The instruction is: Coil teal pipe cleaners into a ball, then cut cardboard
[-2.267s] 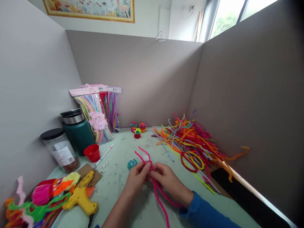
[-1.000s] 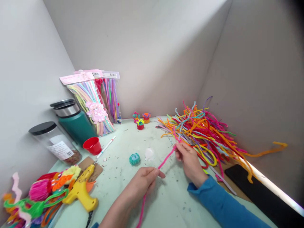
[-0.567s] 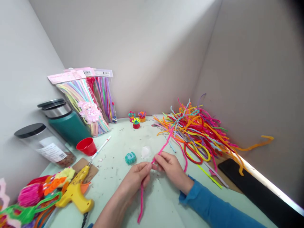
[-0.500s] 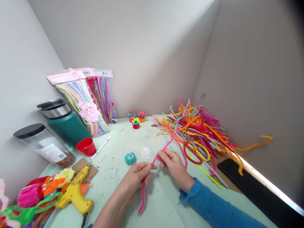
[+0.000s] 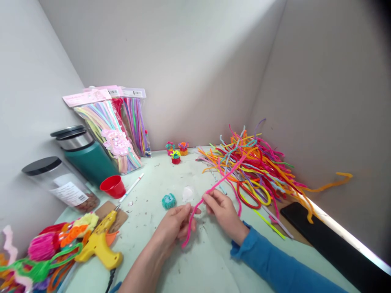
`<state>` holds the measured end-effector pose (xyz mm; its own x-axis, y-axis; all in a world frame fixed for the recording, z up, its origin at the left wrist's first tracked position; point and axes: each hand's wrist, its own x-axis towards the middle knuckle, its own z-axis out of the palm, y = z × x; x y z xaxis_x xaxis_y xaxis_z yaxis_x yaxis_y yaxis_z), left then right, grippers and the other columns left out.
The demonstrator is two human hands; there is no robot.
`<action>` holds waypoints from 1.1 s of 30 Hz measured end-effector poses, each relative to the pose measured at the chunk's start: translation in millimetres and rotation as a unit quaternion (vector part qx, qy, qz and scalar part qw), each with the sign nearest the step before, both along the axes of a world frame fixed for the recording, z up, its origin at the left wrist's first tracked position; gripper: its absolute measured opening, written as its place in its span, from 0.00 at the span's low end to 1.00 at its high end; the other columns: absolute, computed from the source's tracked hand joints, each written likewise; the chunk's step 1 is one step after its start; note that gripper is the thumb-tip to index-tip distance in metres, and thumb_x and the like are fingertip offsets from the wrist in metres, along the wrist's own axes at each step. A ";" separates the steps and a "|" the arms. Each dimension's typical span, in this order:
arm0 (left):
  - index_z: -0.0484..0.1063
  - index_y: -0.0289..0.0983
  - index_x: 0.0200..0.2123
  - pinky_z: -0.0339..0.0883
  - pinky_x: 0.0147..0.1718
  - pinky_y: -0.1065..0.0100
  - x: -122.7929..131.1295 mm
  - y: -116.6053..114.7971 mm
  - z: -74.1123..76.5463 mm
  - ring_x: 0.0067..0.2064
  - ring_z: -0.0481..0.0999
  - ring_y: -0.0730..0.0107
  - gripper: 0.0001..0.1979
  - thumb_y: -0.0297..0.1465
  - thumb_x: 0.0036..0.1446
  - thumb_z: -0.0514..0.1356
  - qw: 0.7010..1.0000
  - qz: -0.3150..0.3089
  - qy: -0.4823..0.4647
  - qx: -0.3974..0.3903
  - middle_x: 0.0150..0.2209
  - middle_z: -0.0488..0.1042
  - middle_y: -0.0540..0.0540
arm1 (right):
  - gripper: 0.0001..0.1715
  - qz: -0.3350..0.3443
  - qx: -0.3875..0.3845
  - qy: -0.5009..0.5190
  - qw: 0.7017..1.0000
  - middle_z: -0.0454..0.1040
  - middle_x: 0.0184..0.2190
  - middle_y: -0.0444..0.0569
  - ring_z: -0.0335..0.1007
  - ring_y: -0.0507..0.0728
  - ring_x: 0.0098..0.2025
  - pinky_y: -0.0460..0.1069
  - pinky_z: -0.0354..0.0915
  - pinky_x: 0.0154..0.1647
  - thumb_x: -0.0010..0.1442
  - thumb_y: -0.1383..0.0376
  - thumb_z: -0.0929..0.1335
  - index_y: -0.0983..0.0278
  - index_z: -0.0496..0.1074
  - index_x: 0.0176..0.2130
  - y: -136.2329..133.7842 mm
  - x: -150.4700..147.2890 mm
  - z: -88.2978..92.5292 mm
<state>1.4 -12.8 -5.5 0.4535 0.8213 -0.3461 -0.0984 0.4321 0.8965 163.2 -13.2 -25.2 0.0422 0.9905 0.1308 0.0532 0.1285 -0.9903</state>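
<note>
A bright pink pipe cleaner (image 5: 226, 176) runs slantwise between my hands. The thumb and fingers of my right hand (image 5: 222, 211) pinch it near its middle, and its upper part points up and right over the loose pile. My left hand (image 5: 174, 228) is closed at the pipe cleaner's lower part, thumb against the fingers, and the short end hangs in front of the fingertips. Just beyond my left hand, a teal coiled pipe-cleaner cup (image 5: 168, 201) with a pale blue centre sits on the table, beside a small whitish translucent patch (image 5: 188, 193).
Loose pipe cleaners (image 5: 250, 162) heap at the right, with scissors (image 5: 249, 195) and a black flat object (image 5: 305, 224) nearby. Left are a yellow glue gun (image 5: 102, 244), red cup (image 5: 113, 186), jar (image 5: 61, 183), teal bottle (image 5: 91, 160) and packets (image 5: 113, 134). Small finished pieces (image 5: 176, 157) stand behind.
The pink pipe cleaner has shifted up and to the right through my left fingers. Its lower end is now shorter and its upper end reaches farther over the pile.
</note>
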 end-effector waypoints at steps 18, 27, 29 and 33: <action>0.71 0.30 0.29 0.43 0.15 0.74 0.4 -2.1 0.7 0.15 0.49 0.85 0.13 0.37 0.55 0.56 0.998 -0.027 -0.026 0.047 0.22 0.70 0.47 | 0.14 0.058 -0.005 -0.006 0.998 0.60 0.17 0.38 0.55 0.49 0.21 0.44 0.53 0.23 0.59 0.58 0.63 0.64 0.65 0.26 -4.4 -2.5 1.3; 0.66 0.34 0.27 0.44 0.14 0.75 2.0 -2.9 1.9 0.14 0.53 0.85 0.09 0.34 0.52 0.58 0.998 -0.025 0.002 0.058 0.22 0.72 0.48 | 0.14 0.067 -0.001 0.002 0.998 0.60 0.17 0.38 0.54 0.49 0.21 0.45 0.53 0.23 0.59 0.57 0.63 0.64 0.64 0.27 -5.3 -2.9 2.8; 0.65 0.35 0.26 0.42 0.13 0.75 2.6 -3.2 1.2 0.13 0.51 0.84 0.09 0.34 0.51 0.59 0.998 -0.032 0.025 0.050 0.18 0.68 0.52 | 0.15 0.082 0.002 -0.001 0.997 0.59 0.17 0.38 0.54 0.48 0.21 0.45 0.53 0.24 0.58 0.58 0.64 0.64 0.63 0.26 -5.6 -2.5 4.1; 0.66 0.35 0.28 0.38 0.12 0.75 3.7 -4.7 0.3 0.12 0.48 0.83 0.09 0.36 0.51 0.59 0.995 -0.075 0.050 0.043 0.12 0.59 0.57 | 0.16 0.075 -0.001 0.026 0.997 0.59 0.16 0.38 0.53 0.48 0.20 0.44 0.53 0.24 0.59 0.58 0.63 0.64 0.63 0.24 -3.9 0.1 5.1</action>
